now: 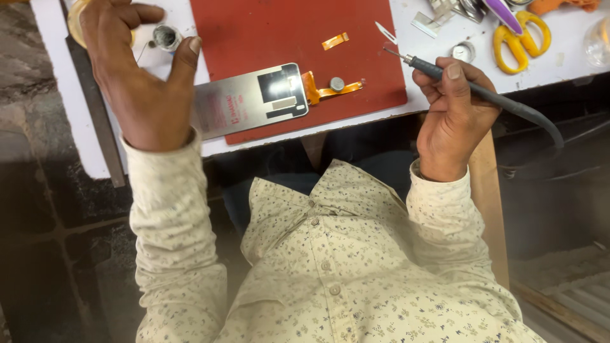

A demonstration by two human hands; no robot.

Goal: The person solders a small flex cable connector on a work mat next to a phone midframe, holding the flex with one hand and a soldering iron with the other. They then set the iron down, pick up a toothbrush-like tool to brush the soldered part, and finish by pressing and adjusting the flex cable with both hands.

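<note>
1. Nearest you, your right hand (454,117) is closed around the dark handle of the soldering iron (445,71). The thumb is on top, the cord trails off to the right, and the fine tip hangs in the air over the right edge of the red mat (292,25). I'd keep that pen-like grip low on the handle, so the tip stays steady and off the mat.
2. Your left hand (143,76) reaches to the far left of the table (51,76). Its fingers curl over a yellowish round thing (75,25), with the thumb spread beside a small metal pot (166,37). I cannot tell how firmly the fingers grip.
3. Between your hands, the silver screen panel (251,98) lies flat on the near edge of the mat. Its orange flex cable (321,90) points right, and a small round metal piece (337,83) sits on the cable. The panel looks loose, so bracing it would likely help.
4. Farther off, an orange strip (335,40) lies on the mat.
5. Yellow scissors (518,35) lie at the far right, well clear of the iron's tip.
</note>
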